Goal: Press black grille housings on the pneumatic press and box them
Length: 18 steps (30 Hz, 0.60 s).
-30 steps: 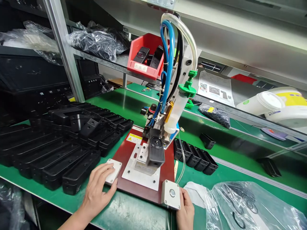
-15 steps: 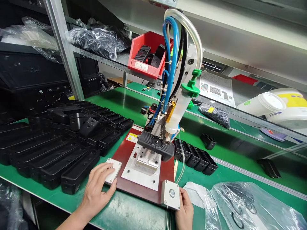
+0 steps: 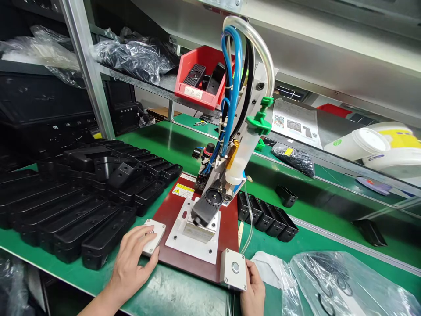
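Red-brown base plate (image 3: 171,204) on the green table (image 3: 174,140), carrying a metal fixture with a black ribbed part (image 3: 205,206) seated on top, tilted. The nozzle of the syringe dispenser (image 3: 241,149) stands just above the part, with blue and black hoses rising from it. At the plate's 8 o'clock corner sits the left button box (image 3: 153,230); the left hand (image 3: 131,263) lies flat on it, fingers extended and released, gripping nothing. At 5 o'clock sits the right button box (image 3: 233,268); the right hand (image 3: 253,287) touches its right side with curled fingers, though whether it grips cannot be told. Stacked black housings (image 3: 82,197) lie at 9 o'clock, a row of small black parts (image 3: 266,215) at 3 o'clock, a clear plastic bag (image 3: 345,285) at 4 o'clock, and a red bin (image 3: 197,74) on the shelf at 12 o'clock.
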Each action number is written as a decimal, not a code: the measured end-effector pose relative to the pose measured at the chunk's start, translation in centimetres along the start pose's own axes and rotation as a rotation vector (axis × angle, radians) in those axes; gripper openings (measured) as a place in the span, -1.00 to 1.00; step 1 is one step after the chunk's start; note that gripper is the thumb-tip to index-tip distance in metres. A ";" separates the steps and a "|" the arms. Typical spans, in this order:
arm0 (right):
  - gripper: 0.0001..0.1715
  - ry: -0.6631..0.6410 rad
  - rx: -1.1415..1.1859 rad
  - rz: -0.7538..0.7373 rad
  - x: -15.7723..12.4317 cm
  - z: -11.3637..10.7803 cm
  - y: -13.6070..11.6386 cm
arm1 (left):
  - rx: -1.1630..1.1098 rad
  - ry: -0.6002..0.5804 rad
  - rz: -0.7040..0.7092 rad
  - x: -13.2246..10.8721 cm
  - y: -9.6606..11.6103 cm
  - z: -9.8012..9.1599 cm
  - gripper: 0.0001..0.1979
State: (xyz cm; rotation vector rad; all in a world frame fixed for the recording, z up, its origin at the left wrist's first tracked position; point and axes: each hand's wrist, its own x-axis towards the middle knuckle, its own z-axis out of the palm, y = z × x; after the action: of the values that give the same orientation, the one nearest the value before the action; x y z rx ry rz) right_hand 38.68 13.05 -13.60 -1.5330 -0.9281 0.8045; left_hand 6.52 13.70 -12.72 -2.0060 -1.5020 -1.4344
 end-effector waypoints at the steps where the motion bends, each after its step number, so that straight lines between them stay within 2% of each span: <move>1: -0.46 0.016 0.004 -0.015 -0.2 0.2 -0.2 | 0.002 0.002 0.005 0.0 0.0 0.0 -0.72; 7: -0.47 0.031 0.004 -0.016 -0.8 0.7 -1.0 | 0.008 -0.007 0.025 0.1 0.1 0.0 -0.71; 18: -0.51 0.009 -0.010 0.001 -0.7 0.5 -0.8 | 0.021 0.003 0.028 0.0 0.0 0.1 -0.71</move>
State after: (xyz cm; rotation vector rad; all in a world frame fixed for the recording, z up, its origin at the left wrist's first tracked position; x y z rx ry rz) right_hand 37.85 12.71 -12.89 -1.5446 -0.9261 0.7936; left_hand 6.54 13.78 -12.75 -2.0037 -1.4756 -1.4047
